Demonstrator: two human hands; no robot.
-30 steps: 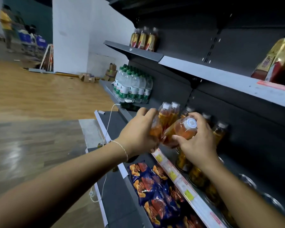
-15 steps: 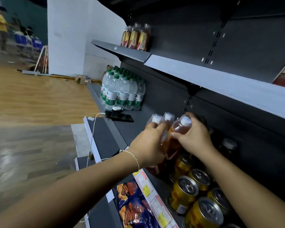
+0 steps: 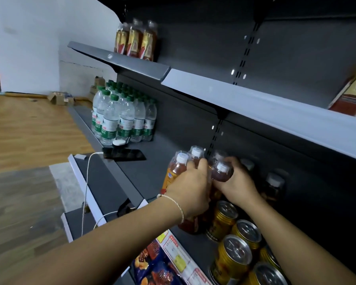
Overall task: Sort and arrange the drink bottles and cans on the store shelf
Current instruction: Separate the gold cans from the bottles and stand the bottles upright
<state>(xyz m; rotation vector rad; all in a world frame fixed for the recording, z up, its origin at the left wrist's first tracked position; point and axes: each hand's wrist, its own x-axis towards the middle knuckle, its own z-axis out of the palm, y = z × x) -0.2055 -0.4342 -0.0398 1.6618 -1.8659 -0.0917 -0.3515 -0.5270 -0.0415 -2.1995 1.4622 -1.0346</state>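
Left hand (image 3: 190, 188), right hand (image 3: 239, 183) clasp bottles (image 3: 221, 173) between them.

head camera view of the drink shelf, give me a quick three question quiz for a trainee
1. True or false: the left hand and the right hand both grip tea bottles.
2. Which colour are the caps of the water bottles? A green, B red, C white.
3. Short answer: what lies flat on the shelf by the water bottles, with a white cable leading to it?

Key: 1 true; 2 A; 3 the phone.
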